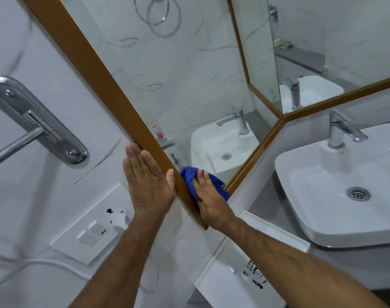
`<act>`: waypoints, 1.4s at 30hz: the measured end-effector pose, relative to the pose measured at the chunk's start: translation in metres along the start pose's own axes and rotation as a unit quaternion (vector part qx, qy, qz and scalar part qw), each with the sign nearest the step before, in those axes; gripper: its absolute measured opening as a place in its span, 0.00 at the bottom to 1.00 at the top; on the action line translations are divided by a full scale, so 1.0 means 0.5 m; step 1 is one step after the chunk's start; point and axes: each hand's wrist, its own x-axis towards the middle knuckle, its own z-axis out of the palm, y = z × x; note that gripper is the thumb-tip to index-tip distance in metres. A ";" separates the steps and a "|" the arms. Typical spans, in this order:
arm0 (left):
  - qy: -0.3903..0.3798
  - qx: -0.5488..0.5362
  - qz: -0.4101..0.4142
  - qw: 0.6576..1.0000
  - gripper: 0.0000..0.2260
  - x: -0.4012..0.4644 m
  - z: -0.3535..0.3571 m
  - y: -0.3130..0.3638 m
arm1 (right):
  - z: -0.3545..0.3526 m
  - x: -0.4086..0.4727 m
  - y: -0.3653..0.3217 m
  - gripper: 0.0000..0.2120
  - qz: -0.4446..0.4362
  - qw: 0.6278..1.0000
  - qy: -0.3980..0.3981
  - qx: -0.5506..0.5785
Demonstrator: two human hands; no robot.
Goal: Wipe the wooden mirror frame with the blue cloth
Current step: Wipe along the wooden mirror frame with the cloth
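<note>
The wooden mirror frame (114, 94) runs as a brown band from the top left down to a lower corner near the middle of the view, where a second band turns up toward the right edge. The left hand (148, 181) lies flat against the outer edge of the frame just above that corner, fingers straight and pressed together on the white marble wall, thumb hooked over the wood; it grips nothing. The right hand (208, 202) presses the blue cloth (190, 177) against the glass and the inner edge of the frame at the corner, fingers spread over the bunched fabric, palm flat rather than pinching. The cloth touches the frame on its left side. Right of the mirror a white washbasin (322, 221) with a chrome tap (339, 130) sits on the counter. Left of the frame are a chrome towel-rail bracket (37, 120) and a white switch plate (91, 232)
</note>
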 end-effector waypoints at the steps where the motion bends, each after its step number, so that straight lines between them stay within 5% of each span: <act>1: -0.010 -0.003 -0.002 1.000 0.38 -0.011 0.006 0.006 | -0.007 0.020 -0.017 0.30 -0.012 1.000 0.017 0.002; 8: -0.008 -0.005 -0.012 1.000 0.39 -0.023 0.025 0.011 | -0.071 0.201 -0.101 0.28 -0.097 0.979 0.160 -0.082; 17: 0.015 -0.025 0.015 0.999 0.39 -0.021 0.027 0.004 | 0.023 0.142 -0.045 0.34 0.175 0.941 0.252 0.141; 25: -0.002 0.008 0.051 0.999 0.37 -0.009 0.000 -0.023 | 0.032 0.100 -0.030 0.31 0.213 0.935 0.218 0.182; 30: 0.051 0.034 0.058 0.996 0.38 0.111 -0.083 -0.080 | -0.009 0.155 -0.120 0.29 0.153 0.952 0.221 0.145; 37: 0.125 0.059 0.043 0.990 0.37 0.240 -0.181 -0.142 | -0.113 0.318 -0.295 0.29 -0.036 0.960 0.274 0.035; 42: 0.141 0.043 0.021 0.989 0.36 0.232 -0.170 -0.115 | -0.089 0.312 -0.256 0.28 -0.029 0.937 0.349 0.003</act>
